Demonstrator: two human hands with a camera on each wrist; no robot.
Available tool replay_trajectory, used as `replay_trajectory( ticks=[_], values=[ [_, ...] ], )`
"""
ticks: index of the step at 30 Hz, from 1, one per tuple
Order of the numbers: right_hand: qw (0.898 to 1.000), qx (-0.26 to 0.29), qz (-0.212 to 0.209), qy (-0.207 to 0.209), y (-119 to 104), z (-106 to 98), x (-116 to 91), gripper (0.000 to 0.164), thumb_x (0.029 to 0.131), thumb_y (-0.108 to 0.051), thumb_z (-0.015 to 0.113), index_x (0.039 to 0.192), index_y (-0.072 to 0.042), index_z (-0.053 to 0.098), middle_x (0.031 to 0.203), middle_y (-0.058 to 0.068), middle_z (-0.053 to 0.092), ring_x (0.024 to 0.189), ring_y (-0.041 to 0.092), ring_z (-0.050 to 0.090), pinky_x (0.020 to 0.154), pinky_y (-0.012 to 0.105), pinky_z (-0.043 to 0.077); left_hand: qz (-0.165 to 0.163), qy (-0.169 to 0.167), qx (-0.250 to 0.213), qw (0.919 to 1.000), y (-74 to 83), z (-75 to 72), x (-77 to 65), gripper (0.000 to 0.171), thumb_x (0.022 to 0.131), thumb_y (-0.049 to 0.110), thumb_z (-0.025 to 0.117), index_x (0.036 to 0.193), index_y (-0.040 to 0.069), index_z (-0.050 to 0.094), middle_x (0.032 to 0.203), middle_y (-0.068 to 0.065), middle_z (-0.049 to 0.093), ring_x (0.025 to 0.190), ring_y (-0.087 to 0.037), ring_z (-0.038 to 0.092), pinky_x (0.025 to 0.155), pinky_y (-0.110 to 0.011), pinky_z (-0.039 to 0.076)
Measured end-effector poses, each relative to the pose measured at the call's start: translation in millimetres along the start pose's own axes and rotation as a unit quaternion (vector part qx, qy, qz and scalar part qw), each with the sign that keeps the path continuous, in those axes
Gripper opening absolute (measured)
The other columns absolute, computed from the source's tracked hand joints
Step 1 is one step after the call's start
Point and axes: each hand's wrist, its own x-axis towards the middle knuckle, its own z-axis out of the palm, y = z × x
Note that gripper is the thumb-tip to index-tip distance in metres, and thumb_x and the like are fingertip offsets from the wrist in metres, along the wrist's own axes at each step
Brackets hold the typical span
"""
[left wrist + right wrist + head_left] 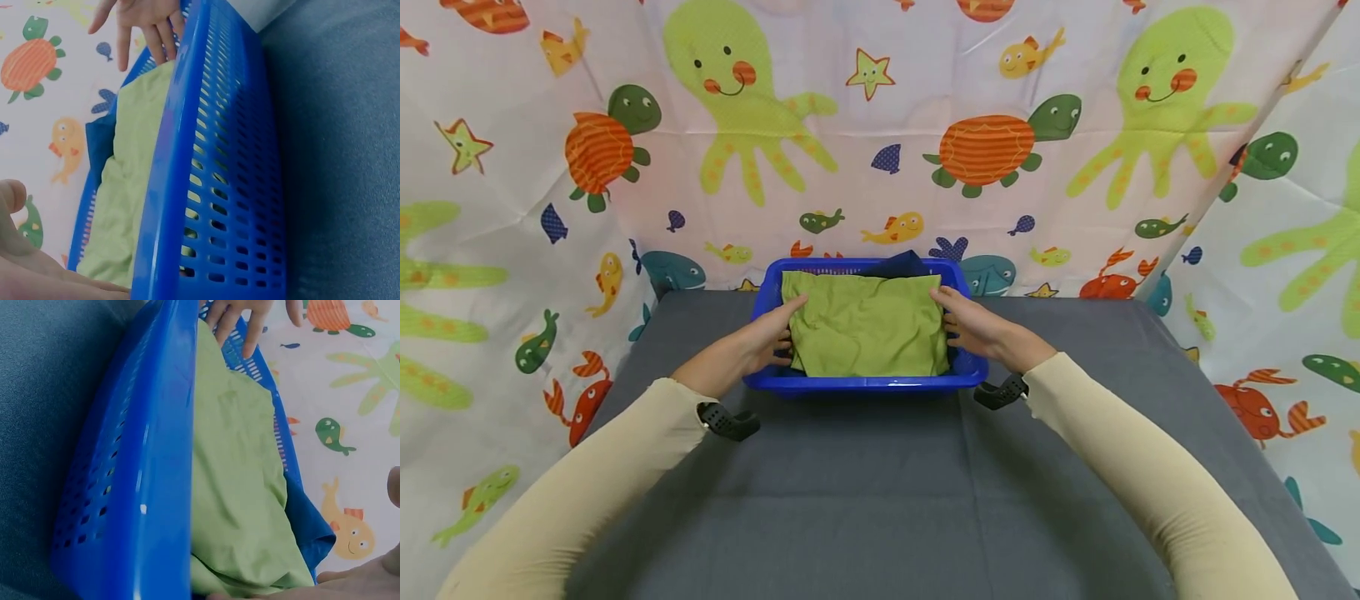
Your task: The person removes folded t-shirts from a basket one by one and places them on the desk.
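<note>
A folded green cloth [868, 325] lies in a blue plastic basket [865, 384] with slotted walls. Behind it, a corner of dark blue cloth [901, 265] sticks up near the back rim. My left hand [763, 337] is at the green cloth's left edge, thumb above and fingers reaching down inside the basket. At the opposite edge is my right hand [979, 327], its fingers spread and loosely extended. In the left wrist view, the right hand [150, 19] shows straight fingers; in the right wrist view, the left hand [247, 315] does too. Neither visibly grips the cloth.
The basket stands at the back of a table with a grey cover [865, 500]. Right behind it hangs a white curtain [880, 192] printed with sea animals, which also encloses both sides. Each wrist carries a black strap [728, 422].
</note>
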Motion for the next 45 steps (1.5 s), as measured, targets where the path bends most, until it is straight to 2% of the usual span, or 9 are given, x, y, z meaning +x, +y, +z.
replay_trajectory(
  ticks=[11, 14, 17, 19, 22, 25, 28, 31, 45],
  values=[
    [1.0, 0.006, 0.014, 0.015, -6, -2, 5, 0.083, 0.107, -0.047, 0.04, 0.162, -0.024, -0.018, 0.169, 0.023, -0.009, 0.157, 0.045, 0.005, 0.126, 0.057, 0.019, 0.003, 0.007, -0.009, 0.9999, 6.6, -4.7, 12.8, 0.081, 0.106, 0.053, 0.037, 0.162, 0.028, -0.016, 0.169, -0.023, 0.002, 0.149, -0.037, 0.027, 0.098, -0.037, 0.044],
    [1.0, -0.001, 0.022, 0.012, -6, 0, 7, 0.082, 0.107, -0.047, 0.041, 0.161, -0.03, -0.019, 0.169, 0.024, -0.005, 0.157, 0.044, 0.009, 0.126, 0.057, 0.018, 0.008, 0.004, 0.001, 1.0, 5.0, -7.5, 17.9, 0.075, 0.107, 0.048, 0.038, 0.162, 0.034, -0.012, 0.165, -0.018, 0.014, 0.112, -0.027, 0.046, 0.079, -0.031, 0.04],
    [1.0, -0.014, 0.022, 0.013, -5, 1, 8, 0.081, 0.108, -0.046, 0.041, 0.16, -0.032, -0.019, 0.17, 0.023, -0.003, 0.156, 0.045, 0.01, 0.126, 0.059, 0.017, 0.025, 0.0, 0.018, 0.9995, 4.3, -7.1, 21.5, 0.075, 0.107, 0.045, 0.042, 0.162, 0.037, -0.009, 0.125, -0.009, 0.047, 0.071, -0.019, 0.035, 0.069, -0.03, 0.033],
    [1.0, -0.021, 0.019, 0.013, -5, 1, 9, 0.081, 0.108, -0.045, 0.042, 0.16, -0.034, -0.018, 0.17, 0.021, -0.003, 0.156, 0.046, 0.01, 0.126, 0.061, 0.016, 0.038, -0.002, 0.028, 0.9989, 4.5, -5.8, 23.5, 0.077, 0.106, 0.043, 0.046, 0.162, 0.037, -0.006, 0.091, 0.0, 0.041, 0.058, -0.016, 0.025, 0.066, -0.031, 0.029],
    [0.999, -0.04, 0.015, 0.002, -5, 0, 9, 0.08, 0.108, -0.042, 0.042, 0.16, -0.036, -0.018, 0.171, 0.017, -0.008, 0.155, 0.05, 0.008, 0.125, 0.063, 0.014, 0.05, -0.012, 0.043, 0.9978, 4.3, -3.3, 26.3, 0.079, 0.105, 0.042, 0.051, 0.163, 0.037, -0.003, 0.093, 0.002, 0.045, 0.052, -0.014, 0.021, 0.064, -0.031, 0.025],
    [0.997, -0.069, 0.019, -0.02, -4, 0, 9, 0.081, 0.108, -0.039, 0.044, 0.159, -0.04, -0.018, 0.17, 0.013, -0.016, 0.154, 0.052, 0.005, 0.124, 0.064, 0.015, 0.054, -0.027, 0.055, 0.9967, 3.1, -2.1, 28.6, 0.082, 0.104, 0.038, 0.054, 0.163, 0.037, -0.004, 0.155, -0.004, 0.031, 0.059, -0.018, 0.024, 0.067, -0.032, 0.027],
    [0.994, -0.096, 0.024, -0.04, -5, 0, 11, 0.082, 0.108, -0.037, 0.047, 0.159, -0.043, -0.016, 0.169, 0.009, -0.023, 0.155, 0.052, 0.003, 0.124, 0.065, 0.015, 0.061, -0.044, 0.045, 0.9961, 1.4, -3.7, 30.5, 0.084, 0.104, 0.031, 0.055, 0.163, 0.038, -0.006, 0.171, -0.006, -0.011, 0.1, -0.029, 0.055, 0.094, -0.04, 0.043],
    [0.993, -0.107, 0.025, -0.045, -5, 1, 12, 0.082, 0.107, -0.034, 0.049, 0.16, -0.043, -0.013, 0.169, 0.007, -0.025, 0.156, 0.048, 0.001, 0.123, 0.066, 0.016, 0.073, -0.065, 0.035, 0.9946, -0.6, -6.3, 32.2, 0.087, 0.104, 0.025, 0.056, 0.162, 0.038, -0.008, 0.17, -0.007, -0.02, 0.154, -0.041, 0.019, 0.124, -0.058, 0.022],
    [0.987, -0.149, 0.008, -0.054, -3, -2, 17, 0.092, 0.101, -0.022, 0.063, 0.163, -0.039, -0.003, 0.169, 0.007, -0.023, 0.158, 0.037, -0.009, 0.123, 0.068, 0.009, 0.079, -0.086, 0.096, 0.9885, 2.7, -6.4, 37.4, 0.09, 0.101, 0.02, 0.062, 0.162, 0.041, 0.001, 0.169, 0.002, -0.025, 0.157, -0.035, -0.018, 0.12, -0.073, -0.005]
  ],
)
